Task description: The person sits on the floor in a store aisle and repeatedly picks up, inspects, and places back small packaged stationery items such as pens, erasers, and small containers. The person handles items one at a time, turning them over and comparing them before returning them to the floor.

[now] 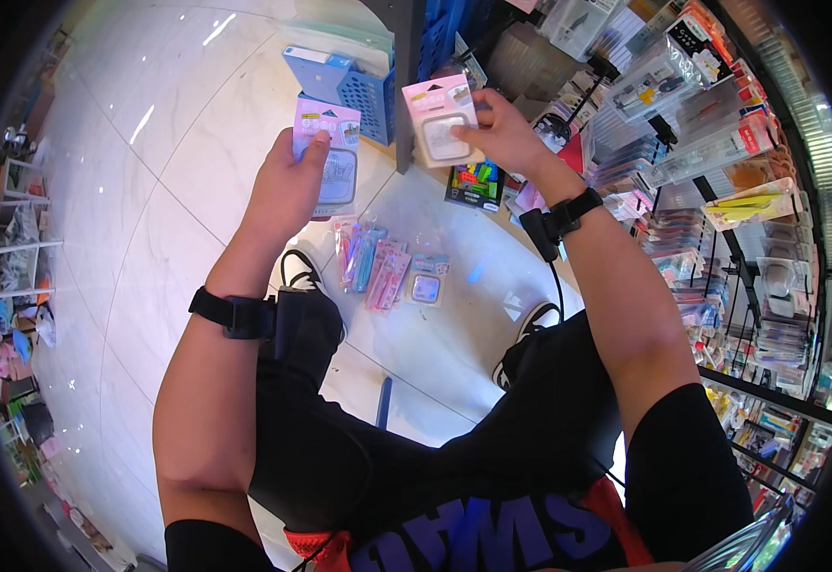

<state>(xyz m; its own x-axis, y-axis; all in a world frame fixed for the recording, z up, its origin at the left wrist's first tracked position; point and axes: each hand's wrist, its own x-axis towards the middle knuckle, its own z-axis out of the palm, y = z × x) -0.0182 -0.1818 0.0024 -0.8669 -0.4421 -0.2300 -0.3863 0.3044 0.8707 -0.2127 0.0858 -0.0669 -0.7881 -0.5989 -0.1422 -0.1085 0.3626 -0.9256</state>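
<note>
My left hand grips a pink carded package with a rounded-square item behind its clear front. In my right hand is a similar pink carded package, pinched at its right edge. The two packages are held apart, above the floor. Below them on the marble-look tiles lie several slim packs, some pink, some blue. Beside these is a smaller carded pack with a rounded-square window. What the windows hold is too unclear to name.
A shelf rack of hanging packaged goods rises on the right. A grey upright post stands ahead, with a blue perforated basket beside it. A box of colourful blocks sits near the rack's foot. Shelves line the far left.
</note>
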